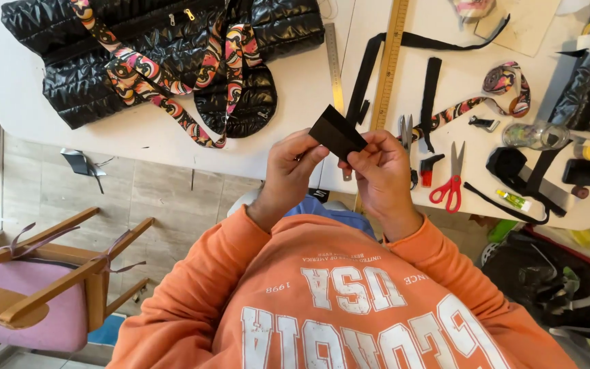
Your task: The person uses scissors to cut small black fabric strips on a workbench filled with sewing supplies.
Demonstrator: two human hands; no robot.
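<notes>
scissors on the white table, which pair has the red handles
The red-handled scissors lying right of the person's hands, blades pointing away from them. The other pair, the plain metal scissors, lies beside the wooden ruler and shows no red.

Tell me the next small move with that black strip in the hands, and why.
Probably lower the black strip onto the white table, near the wooden ruler. Both the left hand and the right hand pinch it in mid-air above the table edge, so nothing steadies it, and the red-handled scissors lie just beyond the right hand, within likely reach.
</notes>
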